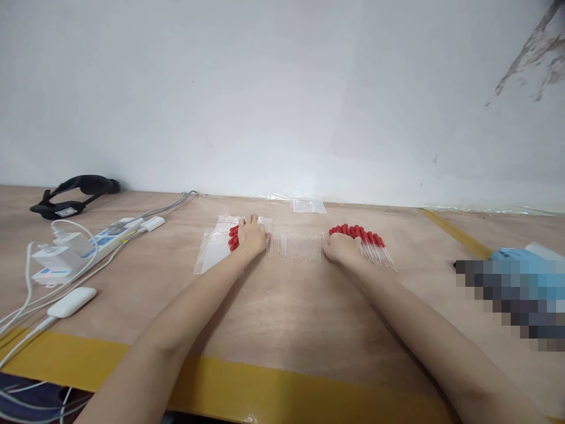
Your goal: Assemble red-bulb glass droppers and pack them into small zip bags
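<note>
Two hands flat, left hand (pixel 251 237), right hand (pixel 342 247), grips spread on red-capped droppers (pixel 296 245), uncountably many

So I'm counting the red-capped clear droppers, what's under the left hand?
Under the left hand, a few red-capped clear droppers poke out at its left edge, lying on a clear plastic bag. More clear tubes run rightward. How many the hand covers cannot be seen.

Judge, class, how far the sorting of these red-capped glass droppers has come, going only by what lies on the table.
Done: one batch of droppers lies fanned in a row by the right hand. In hand: the left hand rests on more red-capped droppers over a clear plastic bag; clear tubes lie between the hands. Left: nothing looks sealed, and another small bag lies unused by the wall.
</note>
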`<act>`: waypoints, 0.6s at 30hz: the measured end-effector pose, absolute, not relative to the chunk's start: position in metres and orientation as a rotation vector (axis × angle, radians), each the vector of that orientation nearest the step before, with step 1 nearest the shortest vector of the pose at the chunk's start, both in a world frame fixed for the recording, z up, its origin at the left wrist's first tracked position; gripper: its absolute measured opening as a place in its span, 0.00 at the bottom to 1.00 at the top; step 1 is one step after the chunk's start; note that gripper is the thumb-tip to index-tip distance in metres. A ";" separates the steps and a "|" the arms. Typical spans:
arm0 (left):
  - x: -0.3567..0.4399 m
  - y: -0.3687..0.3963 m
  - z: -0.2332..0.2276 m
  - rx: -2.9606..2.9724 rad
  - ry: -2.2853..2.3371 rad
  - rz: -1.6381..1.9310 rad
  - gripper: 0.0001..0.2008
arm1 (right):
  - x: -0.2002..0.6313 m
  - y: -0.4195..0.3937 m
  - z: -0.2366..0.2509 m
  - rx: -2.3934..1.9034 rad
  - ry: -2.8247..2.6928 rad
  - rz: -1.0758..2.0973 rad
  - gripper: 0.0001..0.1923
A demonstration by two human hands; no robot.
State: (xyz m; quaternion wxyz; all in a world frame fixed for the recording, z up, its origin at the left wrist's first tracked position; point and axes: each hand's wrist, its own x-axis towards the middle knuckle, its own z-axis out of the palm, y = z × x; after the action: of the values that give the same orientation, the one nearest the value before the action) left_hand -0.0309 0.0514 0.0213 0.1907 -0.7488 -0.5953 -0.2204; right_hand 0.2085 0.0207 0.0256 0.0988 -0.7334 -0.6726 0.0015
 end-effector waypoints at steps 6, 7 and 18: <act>-0.026 0.056 0.026 -1.999 -1.776 -0.589 0.10 | 0.213 -0.013 0.030 -1.920 -1.999 -0.181 0.15; -0.026 0.051 0.028 -1.992 -1.769 -0.623 0.10 | 0.216 -0.018 0.028 -1.862 -2.004 -0.168 0.14; -0.021 -0.050 0.014 -2.783 -1.309 -0.752 0.07 | 0.222 -0.051 0.001 -1.186 -2.111 0.102 0.13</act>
State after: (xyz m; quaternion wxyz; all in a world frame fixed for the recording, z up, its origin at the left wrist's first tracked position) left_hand -0.0210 -0.0497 0.0140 -0.0121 -0.8789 -0.4135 -0.2375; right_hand 0.2220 -0.0508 0.0008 0.3513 -0.4583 -0.8155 0.0395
